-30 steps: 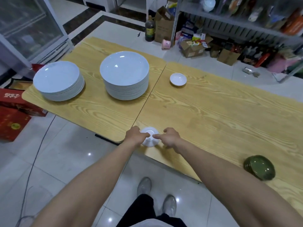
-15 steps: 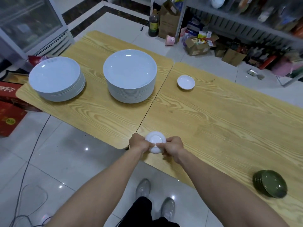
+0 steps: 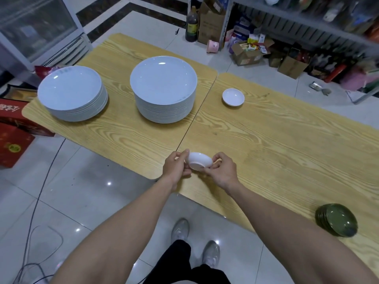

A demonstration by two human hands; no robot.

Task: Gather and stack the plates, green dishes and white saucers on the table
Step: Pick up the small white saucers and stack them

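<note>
A small stack of white saucers is lifted just above the table's near edge, tilted so its underside faces me. My left hand pinches its left rim and my right hand pinches its right rim. A single white saucer sits upright farther back on the right-hand table. Two tall stacks of white plates stand on the left-hand table: one at the far left, one near the seam. A stack of green dishes lies tilted near the front edge at the right.
Two wooden tables stand pushed together, with a seam between them. Behind them are shelves, cardboard boxes and a dark bottle on the tiled floor. Red boxes and a cable lie on the floor at the left.
The saucer stack has come up off the table edge between both hands and tipped its underside toward me. The view has shifted slightly closer to the tables.
</note>
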